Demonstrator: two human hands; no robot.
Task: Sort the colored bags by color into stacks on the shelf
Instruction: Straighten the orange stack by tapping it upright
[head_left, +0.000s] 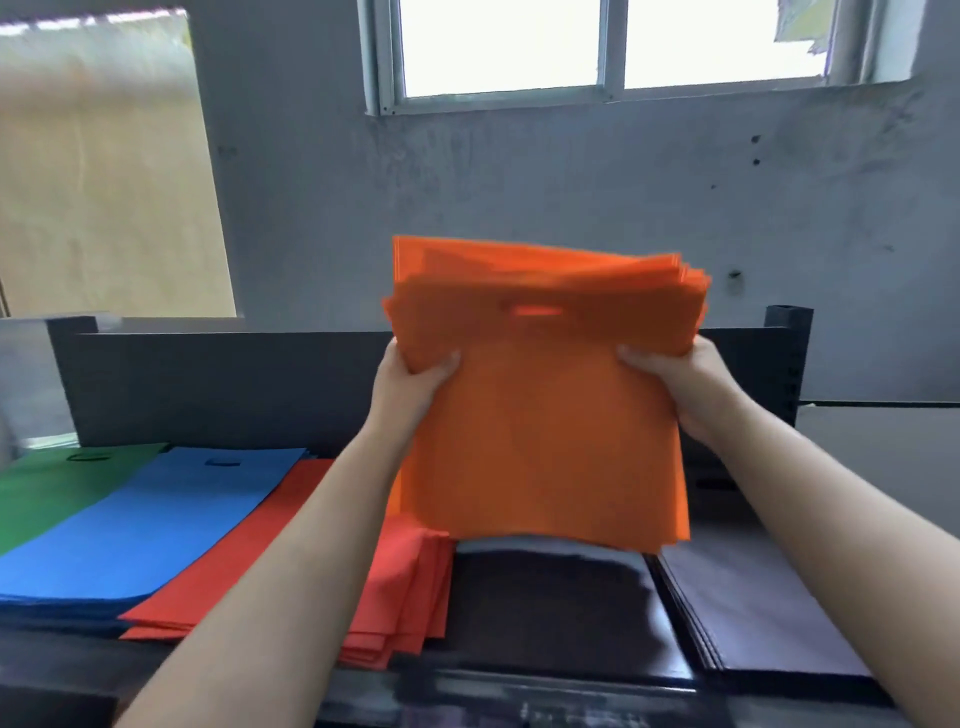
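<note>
A bundle of several orange bags stands upright in the air above the dark shelf. My left hand grips its left edge and my right hand grips its right edge, thumbs on the near face. On the shelf lie flat stacks: green bags at the far left, blue bags beside them, red bags partly under my left forearm, and dark purple bags at the right. The orange bundle hangs over the bare gap between the red and dark stacks.
A dark back panel runs behind the shelf, with a black upright post at the right. Behind is a grey wall with a window. A pale sheet hangs at the upper left.
</note>
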